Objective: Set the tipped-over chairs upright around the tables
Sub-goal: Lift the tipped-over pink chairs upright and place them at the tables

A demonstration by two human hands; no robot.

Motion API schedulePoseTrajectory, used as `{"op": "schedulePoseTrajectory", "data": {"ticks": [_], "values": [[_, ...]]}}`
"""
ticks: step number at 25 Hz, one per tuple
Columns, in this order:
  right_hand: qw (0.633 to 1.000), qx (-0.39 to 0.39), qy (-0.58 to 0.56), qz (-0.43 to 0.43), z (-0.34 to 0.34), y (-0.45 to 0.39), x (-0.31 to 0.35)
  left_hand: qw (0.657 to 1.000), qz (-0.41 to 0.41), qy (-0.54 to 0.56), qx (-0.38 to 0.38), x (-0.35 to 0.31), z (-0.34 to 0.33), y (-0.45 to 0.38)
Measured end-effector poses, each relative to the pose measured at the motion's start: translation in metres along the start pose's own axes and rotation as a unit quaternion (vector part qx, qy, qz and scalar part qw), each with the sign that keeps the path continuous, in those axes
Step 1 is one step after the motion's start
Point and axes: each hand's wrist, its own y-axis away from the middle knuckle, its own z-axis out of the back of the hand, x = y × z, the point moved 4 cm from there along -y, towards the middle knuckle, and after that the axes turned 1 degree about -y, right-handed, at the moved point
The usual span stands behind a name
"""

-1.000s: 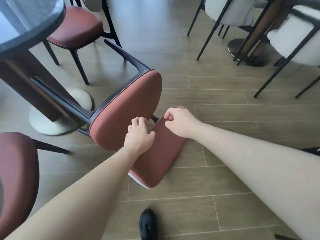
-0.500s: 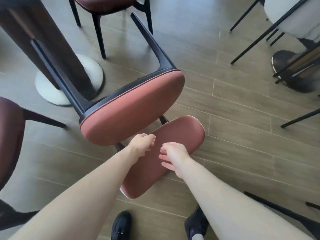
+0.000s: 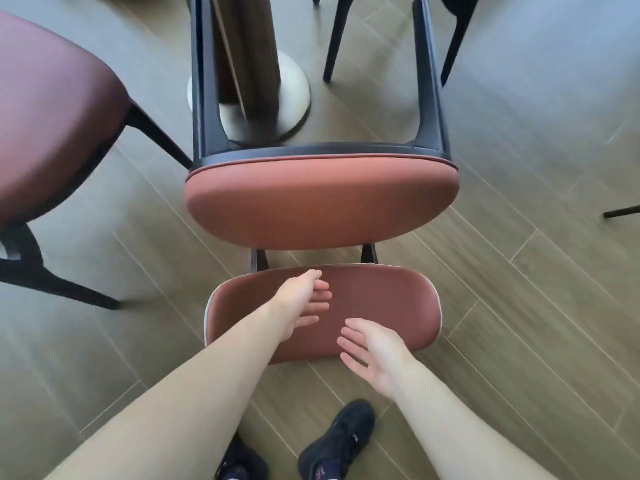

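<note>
Whereas both hands gripped the backrest's edge a second ago, the left hand [image 3: 300,303] and right hand [image 3: 372,351] now hover with fingers spread, holding nothing, so the lift appears not yet begun. Directly ahead, the tipped chair [image 3: 322,202] lies on its backrest [image 3: 381,299], long axis running away, legs pointing toward the table pedestal [image 3: 249,64].
</note>
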Motion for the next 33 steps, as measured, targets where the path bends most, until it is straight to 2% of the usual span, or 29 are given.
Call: {"op": "schedulePoseTrajectory", "data": {"ticks": [3,9,13,16,21,26,30,33], "values": [[0.999,-0.032,0.0,-0.018,0.02,-0.039,-0.02,0.998,0.02,0.051,-0.024,0.044,0.006,-0.024],[0.999,-0.023,-0.023,-0.035,0.008,-0.128,-0.078,0.976,0.055,0.198,-0.075,0.143,0.022,-0.101],[0.998,-0.013,-0.054,-0.031,0.016,-0.183,-0.11,0.912,0.098,0.366,-0.159,0.211,0.023,-0.144],[0.996,-0.035,-0.076,-0.025,0.041,-0.235,-0.134,0.883,0.125,0.394,-0.224,0.255,0.018,-0.182],[0.993,-0.069,-0.1,-0.001,0.073,-0.287,-0.158,0.837,0.154,0.405,-0.333,0.29,0.019,-0.226],[0.985,-0.123,-0.123,0.004,0.089,-0.342,-0.179,0.833,0.09,0.429,-0.337,0.315,0.022,-0.282],[0.972,-0.116,-0.2,0.027,0.086,-0.374,-0.173,0.838,0.014,0.475,-0.268,0.327,0.018,-0.311],[0.971,-0.107,-0.211,0.038,0.093,-0.383,-0.172,0.843,-0.003,0.489,-0.222,0.332,0.02,-0.316]]}}
